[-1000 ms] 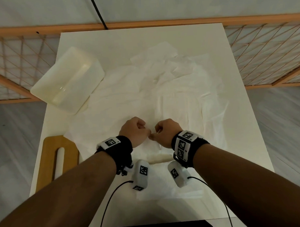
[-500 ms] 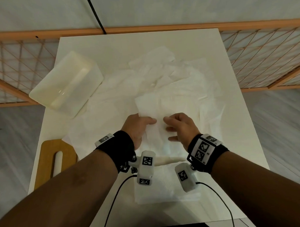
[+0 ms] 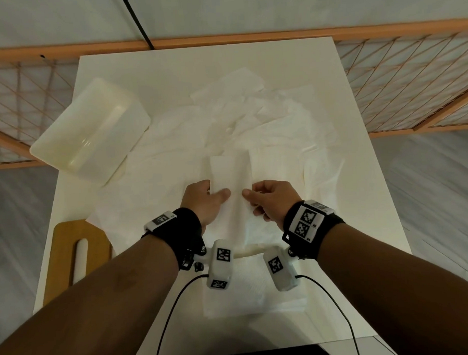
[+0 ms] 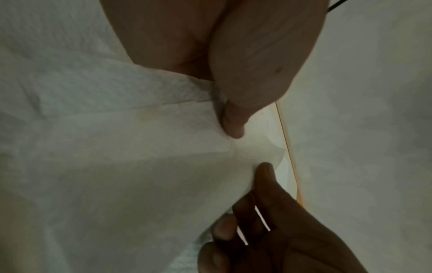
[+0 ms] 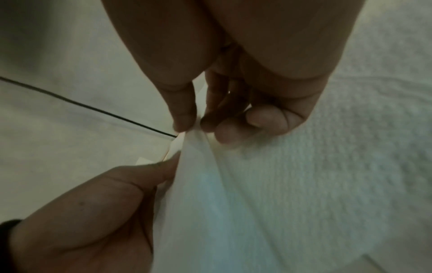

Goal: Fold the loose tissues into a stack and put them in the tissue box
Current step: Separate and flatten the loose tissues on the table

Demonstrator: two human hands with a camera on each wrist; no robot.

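A white tissue (image 3: pixel 231 177) is held up over the middle of the table, between my two hands. My left hand (image 3: pixel 205 198) pinches its left edge, thumb on top (image 4: pixel 231 127). My right hand (image 3: pixel 265 197) pinches its right edge between thumb and forefinger (image 5: pixel 191 127). Under the wrists, near the table's front edge, lies a stack of folded tissues (image 3: pixel 254 296). Many loose tissues (image 3: pixel 265 117) are spread over the table behind it. The pale open tissue box (image 3: pixel 90 132) sits at the back left, angled.
A wooden lid with a slot (image 3: pixel 74 257) lies at the front left of the white table (image 3: pixel 170 65). A wooden lattice rail (image 3: pixel 397 86) runs behind and beside the table. Black cables (image 3: pixel 173 307) hang from the wrist cameras.
Both hands were fists close together low over the tissues; they have lifted a tissue, moved forward and spread slightly, and the tissue now stands as a narrow strip between them.
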